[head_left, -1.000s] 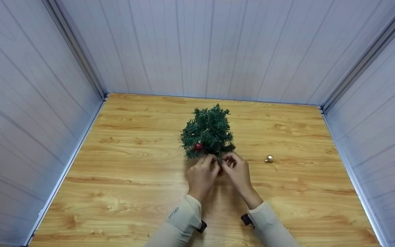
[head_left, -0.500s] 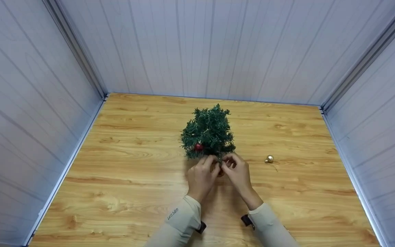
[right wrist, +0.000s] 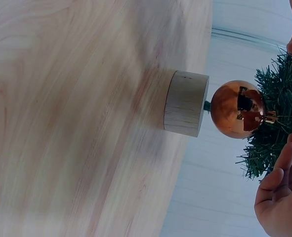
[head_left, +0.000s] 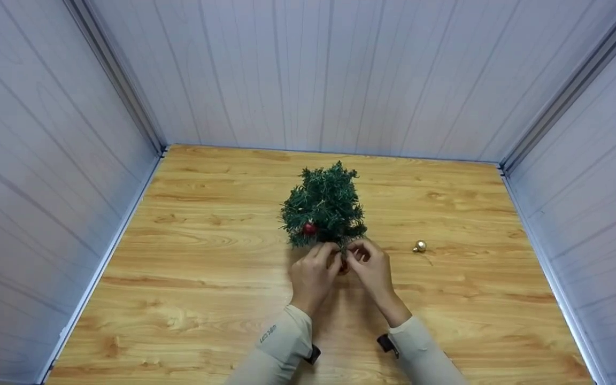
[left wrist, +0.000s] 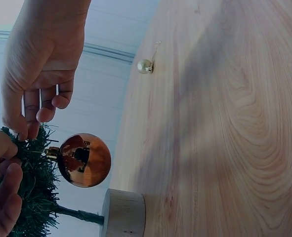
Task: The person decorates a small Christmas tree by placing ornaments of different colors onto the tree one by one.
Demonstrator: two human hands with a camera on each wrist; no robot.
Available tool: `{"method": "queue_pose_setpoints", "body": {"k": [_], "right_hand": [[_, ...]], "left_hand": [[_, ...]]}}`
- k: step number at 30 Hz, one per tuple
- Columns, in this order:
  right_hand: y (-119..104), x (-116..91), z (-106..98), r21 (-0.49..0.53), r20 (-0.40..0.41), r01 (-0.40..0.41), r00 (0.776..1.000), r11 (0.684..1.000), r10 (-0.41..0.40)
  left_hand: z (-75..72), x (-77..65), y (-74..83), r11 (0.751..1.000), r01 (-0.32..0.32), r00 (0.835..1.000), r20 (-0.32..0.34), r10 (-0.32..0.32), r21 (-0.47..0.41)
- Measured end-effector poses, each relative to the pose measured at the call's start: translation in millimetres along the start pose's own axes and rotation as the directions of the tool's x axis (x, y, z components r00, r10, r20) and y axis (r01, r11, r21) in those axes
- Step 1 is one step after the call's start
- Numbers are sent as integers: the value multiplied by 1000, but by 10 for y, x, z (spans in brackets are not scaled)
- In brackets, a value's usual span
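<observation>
A small artificial Christmas tree (head_left: 324,200) stands on a round wooden base (right wrist: 187,103). From a lower front branch hangs a shiny copper Christmas ball (left wrist: 85,160), its gold cap up against the needles. My left hand (head_left: 312,275) pinches the front branch tip just above this ball. Opposite it, my right hand (head_left: 373,270) has thumb and forefinger together at the ball's thin thread by the same branch. Fingertips of both hands nearly meet there, and needles partly hide them. A red Christmas ball (head_left: 309,229) hangs on the tree's left front.
On the wooden table (head_left: 206,299), right of the tree, lies a small gold Christmas ball (head_left: 420,246) with a loose thread. White panelled walls (head_left: 308,75) enclose the table at the back and both sides.
Both hands stay at the same branch, with only slight finger movement. Tree and balls keep their places.
</observation>
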State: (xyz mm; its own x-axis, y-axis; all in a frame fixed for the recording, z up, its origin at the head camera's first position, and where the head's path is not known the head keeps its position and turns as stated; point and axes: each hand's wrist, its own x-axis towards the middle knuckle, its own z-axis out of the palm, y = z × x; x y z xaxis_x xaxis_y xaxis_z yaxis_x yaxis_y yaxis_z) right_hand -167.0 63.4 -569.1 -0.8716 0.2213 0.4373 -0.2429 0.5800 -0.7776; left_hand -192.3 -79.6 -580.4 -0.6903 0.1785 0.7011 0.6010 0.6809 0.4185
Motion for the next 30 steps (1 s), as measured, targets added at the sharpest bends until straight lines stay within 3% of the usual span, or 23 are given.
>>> {"method": "queue_pose_setpoints", "body": {"k": [11,17,24,30], "right_hand": [[5,18,-34,-17,5,3,1000,1000,-3],[29,57,-108,-48,32,10,999,999,-8],[143,89,-237,-84,39,55,998,995,-52],[294,96,-408,-143,39,18,999,990,-13]], "left_hand": [[-47,-1,-5,999,-11,1000,-26,10,-42],[-105,-5,-19,990,-23,999,-40,18,-142],[-149,-99,-116,970,-88,990,-129,60,-226],[-196,-160,-272,970,-58,977,-212,6,-237]]}}
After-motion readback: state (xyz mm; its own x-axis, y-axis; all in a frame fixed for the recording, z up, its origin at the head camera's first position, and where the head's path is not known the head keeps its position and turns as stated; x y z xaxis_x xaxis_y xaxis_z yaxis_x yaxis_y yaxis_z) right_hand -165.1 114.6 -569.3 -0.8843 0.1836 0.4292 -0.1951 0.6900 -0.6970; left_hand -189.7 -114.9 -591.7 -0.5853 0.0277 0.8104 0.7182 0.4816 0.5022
